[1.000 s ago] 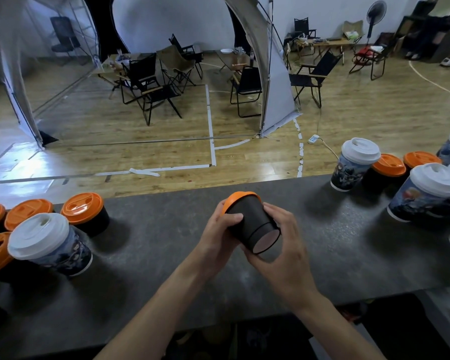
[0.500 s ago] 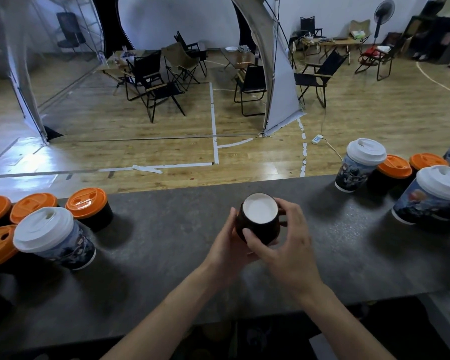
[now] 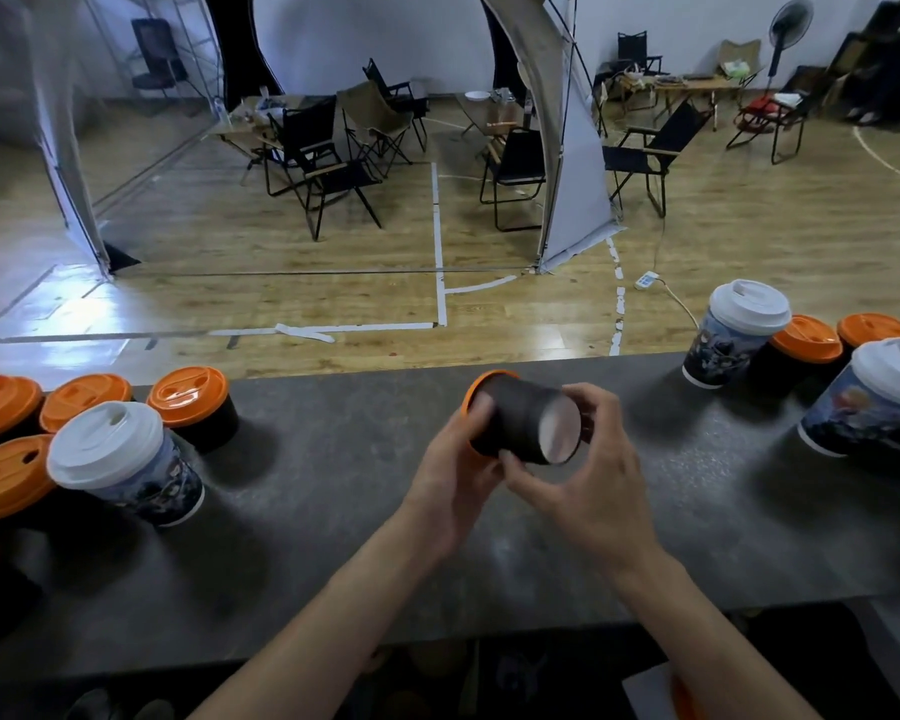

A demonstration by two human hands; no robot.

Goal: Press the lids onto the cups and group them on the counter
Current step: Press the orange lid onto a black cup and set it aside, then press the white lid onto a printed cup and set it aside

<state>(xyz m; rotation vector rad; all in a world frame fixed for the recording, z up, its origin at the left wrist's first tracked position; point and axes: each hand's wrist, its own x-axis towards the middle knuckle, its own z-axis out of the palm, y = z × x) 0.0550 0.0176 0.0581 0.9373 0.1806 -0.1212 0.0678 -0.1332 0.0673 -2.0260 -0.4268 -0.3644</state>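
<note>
Right now the black paper cup (image 3: pixel 520 423) lies on its side in the air just above the middle of the dark grey speckled stone counter (image 3: pixel 333 491), held between both hands and touching no other cup. Its long axis runs roughly left to right with a slight slant: the orange plastic lid (image 3: pixel 481 380) points left and a little far, while the pale round base faces right and near, towards the camera. The left hand (image 3: pixel 453 475) sits at the lid end, fingers curled round the rim with the thumb on the wall beside the lid. The right hand (image 3: pixel 593 491) cradles the base end, thumb under the wall and fingers wrapped over the far side. Both hands grip the cup and neither is free. I judge the lid is being squeezed home around the rim, so the next move likely calls for turning the cup upright, base down. The left cluster of lidded cups (image 3: pixel 120 459) and the right cluster of lidded cups (image 3: pixel 739 330) both stand well apart from it, the right somewhat nearer. Which one it belongs with I cannot tell.
</note>
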